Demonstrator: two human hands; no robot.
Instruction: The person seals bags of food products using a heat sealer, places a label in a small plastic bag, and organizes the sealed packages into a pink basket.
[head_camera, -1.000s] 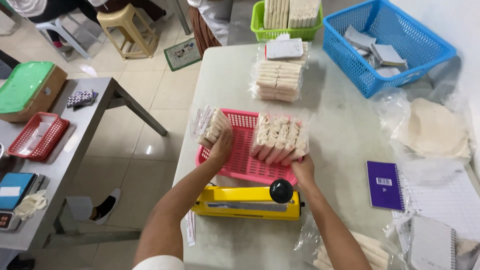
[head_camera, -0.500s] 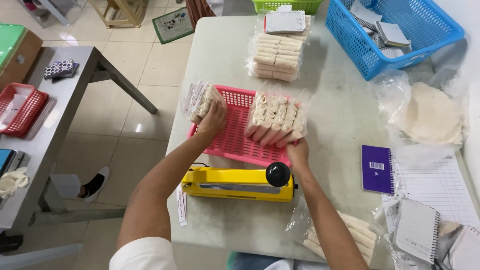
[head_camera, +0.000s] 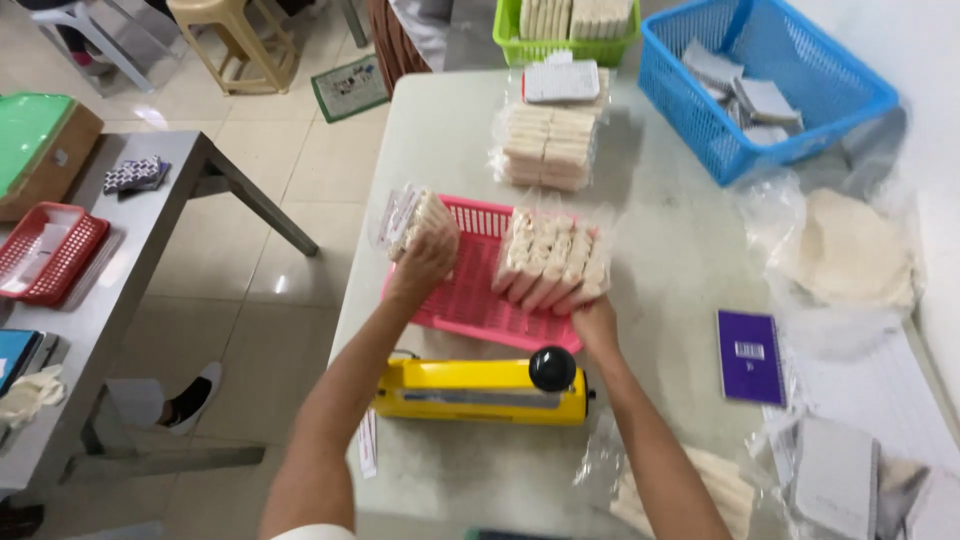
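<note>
With the left hand (head_camera: 425, 262) and right hand (head_camera: 594, 322) each gripping a clear bag of rolls (head_camera: 548, 262) over the pink basket (head_camera: 470, 296), the slippery film risked slipping and spilling rolls.

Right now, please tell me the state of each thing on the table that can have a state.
Left hand: grips a small bag of rolls at the pink basket's left edge.
Right hand: holds a large bag of rolls, tilted over the pink basket.
Yellow heat sealer: arm down, nothing in it.
Purple notebook: closed, lying flat.
Blue basket: holds small notebooks.
Green basket: filled with rolls.
</note>
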